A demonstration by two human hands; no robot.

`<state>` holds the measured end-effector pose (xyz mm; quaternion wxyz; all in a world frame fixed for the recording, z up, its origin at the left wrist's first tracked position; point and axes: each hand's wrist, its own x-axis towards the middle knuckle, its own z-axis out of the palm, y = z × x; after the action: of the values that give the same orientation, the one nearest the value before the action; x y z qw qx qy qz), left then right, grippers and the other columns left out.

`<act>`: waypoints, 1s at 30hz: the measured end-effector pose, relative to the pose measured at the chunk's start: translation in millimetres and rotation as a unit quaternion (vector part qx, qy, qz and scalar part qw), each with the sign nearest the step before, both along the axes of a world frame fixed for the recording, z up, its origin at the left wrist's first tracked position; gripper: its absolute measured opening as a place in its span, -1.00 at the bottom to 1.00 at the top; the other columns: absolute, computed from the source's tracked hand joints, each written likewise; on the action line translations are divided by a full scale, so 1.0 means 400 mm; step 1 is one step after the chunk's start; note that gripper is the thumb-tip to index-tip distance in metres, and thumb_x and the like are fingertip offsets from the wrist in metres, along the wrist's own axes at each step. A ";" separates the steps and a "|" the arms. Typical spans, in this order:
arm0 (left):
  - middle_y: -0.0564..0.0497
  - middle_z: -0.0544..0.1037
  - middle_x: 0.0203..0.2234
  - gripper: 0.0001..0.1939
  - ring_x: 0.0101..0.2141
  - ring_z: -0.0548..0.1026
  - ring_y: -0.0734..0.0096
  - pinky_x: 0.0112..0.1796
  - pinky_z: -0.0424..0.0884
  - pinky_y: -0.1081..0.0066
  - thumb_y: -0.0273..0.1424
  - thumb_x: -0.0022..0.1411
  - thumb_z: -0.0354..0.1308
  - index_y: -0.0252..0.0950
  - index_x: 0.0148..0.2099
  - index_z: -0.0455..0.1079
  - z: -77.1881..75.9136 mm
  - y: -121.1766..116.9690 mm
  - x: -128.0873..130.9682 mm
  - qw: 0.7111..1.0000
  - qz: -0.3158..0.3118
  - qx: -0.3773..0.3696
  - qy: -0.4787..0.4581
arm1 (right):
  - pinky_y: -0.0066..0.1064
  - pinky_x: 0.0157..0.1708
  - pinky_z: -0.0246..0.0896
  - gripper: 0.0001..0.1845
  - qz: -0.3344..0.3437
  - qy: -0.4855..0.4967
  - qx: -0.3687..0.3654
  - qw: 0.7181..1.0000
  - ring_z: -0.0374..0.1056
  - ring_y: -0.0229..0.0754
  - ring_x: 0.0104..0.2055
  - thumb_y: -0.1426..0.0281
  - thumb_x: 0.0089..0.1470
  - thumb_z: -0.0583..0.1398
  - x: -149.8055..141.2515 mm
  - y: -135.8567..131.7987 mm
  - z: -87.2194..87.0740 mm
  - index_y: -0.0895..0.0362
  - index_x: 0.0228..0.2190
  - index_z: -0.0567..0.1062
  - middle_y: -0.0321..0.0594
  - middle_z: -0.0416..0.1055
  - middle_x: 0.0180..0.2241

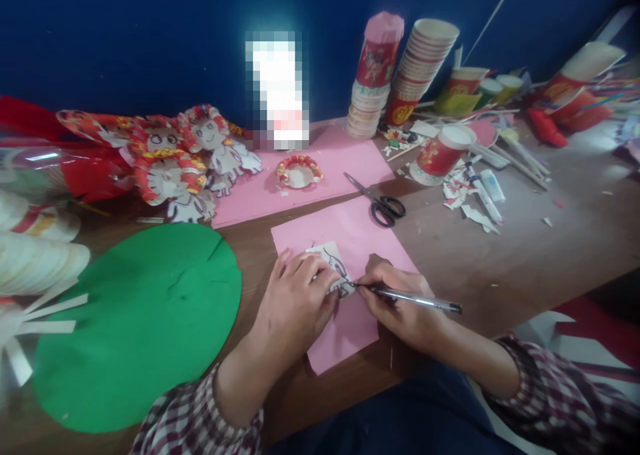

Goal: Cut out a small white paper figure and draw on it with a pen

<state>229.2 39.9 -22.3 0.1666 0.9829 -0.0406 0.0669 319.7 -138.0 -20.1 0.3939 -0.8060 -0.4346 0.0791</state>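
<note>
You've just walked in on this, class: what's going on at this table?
A person is working with a pen on a small piece of paper. The right hand holds the pen, its tip at the white piece, which bears dark drawn lines. The left hand rests on that piece, over a pink sheet. Black-handled scissors lie beyond the hands, and a green sheet lies to the left.

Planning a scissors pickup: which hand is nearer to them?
Right: the right hand is just bodyward of the scissors; the left hand is farther off, bodyward and to their left.
</note>
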 end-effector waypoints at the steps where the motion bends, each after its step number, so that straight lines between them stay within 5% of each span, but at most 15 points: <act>1: -0.02 0.47 -0.19 -0.85 -0.07 0.38 0.16 0.11 0.11 -0.04 -0.40 0.21 0.10 -0.19 -0.14 0.38 0.000 0.001 0.000 1.000 -0.001 0.000 -0.001 | -0.50 -0.42 0.22 -0.95 0.001 0.001 0.001 1.000 0.34 -0.30 -0.46 0.49 0.08 0.15 0.000 0.000 0.000 0.12 -0.39 0.40 -0.29 0.39 -0.49; 30: -0.01 0.46 -0.21 -0.87 -0.07 0.38 0.17 0.10 0.12 -0.04 -0.41 0.22 0.09 -0.20 -0.16 0.38 -0.002 0.000 0.000 1.000 -0.001 0.000 -0.001 | -0.49 -0.51 0.17 -0.95 -0.040 0.047 0.031 0.998 0.28 -0.30 -0.51 0.47 0.08 0.12 0.003 -0.010 0.001 0.13 -0.43 0.36 -0.30 0.36 -0.52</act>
<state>229.0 39.8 -23.0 0.1667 0.9828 -0.0419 0.0677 320.8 -141.9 -19.7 0.4412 -0.8056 -0.3856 0.0876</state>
